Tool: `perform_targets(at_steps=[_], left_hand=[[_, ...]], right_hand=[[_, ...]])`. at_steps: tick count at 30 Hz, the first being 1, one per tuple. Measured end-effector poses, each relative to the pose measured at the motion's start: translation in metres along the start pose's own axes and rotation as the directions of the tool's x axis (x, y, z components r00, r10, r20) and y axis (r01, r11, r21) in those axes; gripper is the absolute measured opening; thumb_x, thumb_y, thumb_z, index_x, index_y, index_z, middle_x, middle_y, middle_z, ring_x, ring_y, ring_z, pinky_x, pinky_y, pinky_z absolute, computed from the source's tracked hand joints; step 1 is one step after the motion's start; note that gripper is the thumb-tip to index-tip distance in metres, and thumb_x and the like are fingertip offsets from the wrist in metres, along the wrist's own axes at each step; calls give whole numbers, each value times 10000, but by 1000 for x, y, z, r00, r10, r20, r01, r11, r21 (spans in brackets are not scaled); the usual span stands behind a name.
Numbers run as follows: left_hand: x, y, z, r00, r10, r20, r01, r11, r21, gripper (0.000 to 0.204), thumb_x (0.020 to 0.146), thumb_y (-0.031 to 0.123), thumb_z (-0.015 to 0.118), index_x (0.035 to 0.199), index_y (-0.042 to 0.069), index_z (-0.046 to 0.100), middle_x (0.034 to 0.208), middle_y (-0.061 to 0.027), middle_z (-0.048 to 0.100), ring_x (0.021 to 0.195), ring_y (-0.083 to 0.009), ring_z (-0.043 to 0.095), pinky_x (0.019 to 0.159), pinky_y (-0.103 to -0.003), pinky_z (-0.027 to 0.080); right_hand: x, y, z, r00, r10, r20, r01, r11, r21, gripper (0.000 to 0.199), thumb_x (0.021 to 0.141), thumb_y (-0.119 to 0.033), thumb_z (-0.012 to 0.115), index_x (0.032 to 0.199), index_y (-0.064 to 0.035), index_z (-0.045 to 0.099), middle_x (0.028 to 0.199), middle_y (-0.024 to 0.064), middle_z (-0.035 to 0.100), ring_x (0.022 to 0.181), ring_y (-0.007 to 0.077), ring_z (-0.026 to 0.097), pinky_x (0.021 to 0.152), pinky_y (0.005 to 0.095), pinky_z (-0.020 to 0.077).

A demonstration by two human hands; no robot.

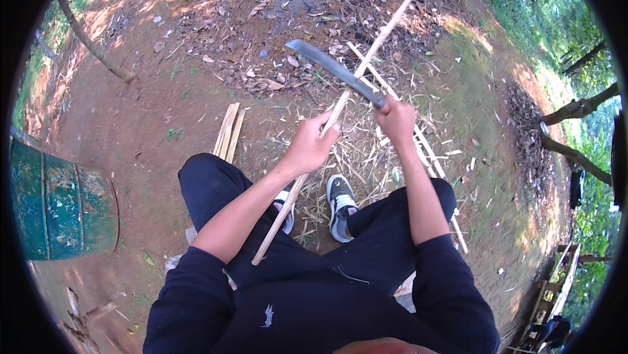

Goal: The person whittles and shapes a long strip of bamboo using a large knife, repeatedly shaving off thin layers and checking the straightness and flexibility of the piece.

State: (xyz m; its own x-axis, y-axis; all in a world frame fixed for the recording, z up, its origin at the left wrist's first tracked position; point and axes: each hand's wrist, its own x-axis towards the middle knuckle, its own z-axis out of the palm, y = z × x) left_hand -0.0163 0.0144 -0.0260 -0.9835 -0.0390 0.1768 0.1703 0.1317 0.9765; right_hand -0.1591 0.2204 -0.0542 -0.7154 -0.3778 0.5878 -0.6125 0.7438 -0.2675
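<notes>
Sitting on the chest of a dark top (314, 302), a small pale emblem (267, 316) is seen nearest, too small to be made out. Past it, a long pale stick (338, 108) is slanted from over the lap up and away, wrapped partway along by the curled fingers of the left hand (309, 145). A curved machete (325, 65) is gripped by its handle in the closed right hand (397, 120), and the stick is crossed by the blade; whether it's biting in can't be told. Little red labels are worn on the dark sneakers (340, 205), unreadable at this size. Beyond, the ground is littered with wood shavings (356, 158). Short strips (229, 133) are laid past the left knee, and toward the ground's left edge a scuffed green barrel (62, 200) is seen.
</notes>
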Motion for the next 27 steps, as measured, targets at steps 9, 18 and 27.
perform_targets(at_steps=[9, 18, 27], left_hand=[[0, 20, 5, 992, -77, 98, 76, 997, 13, 312, 994, 138, 518, 1238, -42, 589, 748, -34, 584, 694, -82, 491, 624, -295, 432], [-14, 13, 0, 997, -36, 73, 35, 999, 18, 332, 999, 124, 505, 1272, -51, 574, 789, -45, 599, 718, -76, 521, 634, -295, 454], [-12, 9, 8, 973, -156, 168, 149, 987, 56, 322, 995, 99, 505, 1276, -44, 571, 762, -29, 573, 654, -77, 494, 583, -280, 421]], right_hand=[[-1, 28, -3, 992, 57, -109, -65, 995, -74, 109, 742, -97, 663, 704, -83, 562, 571, 131, 618, 499, 306, 631, 485, 410, 506], [-13, 13, -17, 991, -131, -38, 129, 990, -60, 107, 762, -118, 654, 736, -83, 557, 588, 108, 611, 482, 296, 611, 473, 409, 489], [-15, 29, -23, 989, 148, -23, -149, 955, -257, 146, 801, -156, 631, 696, -84, 561, 546, 118, 611, 439, 266, 603, 444, 398, 494]])
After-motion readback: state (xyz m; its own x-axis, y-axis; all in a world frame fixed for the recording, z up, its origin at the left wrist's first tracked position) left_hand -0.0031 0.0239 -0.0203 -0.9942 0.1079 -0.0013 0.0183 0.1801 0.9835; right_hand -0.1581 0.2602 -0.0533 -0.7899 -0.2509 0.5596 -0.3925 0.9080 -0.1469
